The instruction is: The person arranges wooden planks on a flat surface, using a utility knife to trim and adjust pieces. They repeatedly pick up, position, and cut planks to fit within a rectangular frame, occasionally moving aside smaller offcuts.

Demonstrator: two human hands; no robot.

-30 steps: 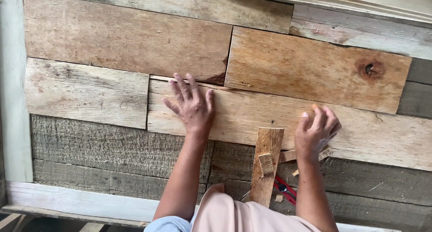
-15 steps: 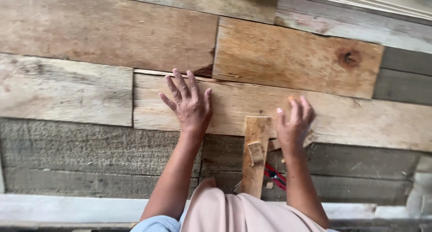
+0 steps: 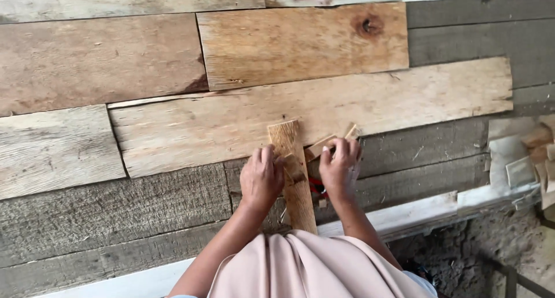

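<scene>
A narrow upright wooden strip (image 3: 296, 185) stands against a wall of weathered planks, its top touching the long pale plank (image 3: 324, 110). My left hand (image 3: 261, 179) curls its fingers around the strip's left edge, about halfway up. My right hand (image 3: 340, 168) grips small wooden scraps (image 3: 324, 143) that jut to the right of the strip. A bit of something red (image 3: 315, 186) shows between my hands; I cannot tell what it is.
A knotted brown board (image 3: 300, 43) lies above the pale plank, grey boards (image 3: 115, 217) below. A white sill (image 3: 404, 214) runs along the wall's foot. Pale wood offcuts (image 3: 529, 153) lie at the right edge above rough ground.
My left hand has left the pale plank, where it lay flat, and closed on the strip. My right hand dropped onto the scraps. The view has shifted right.
</scene>
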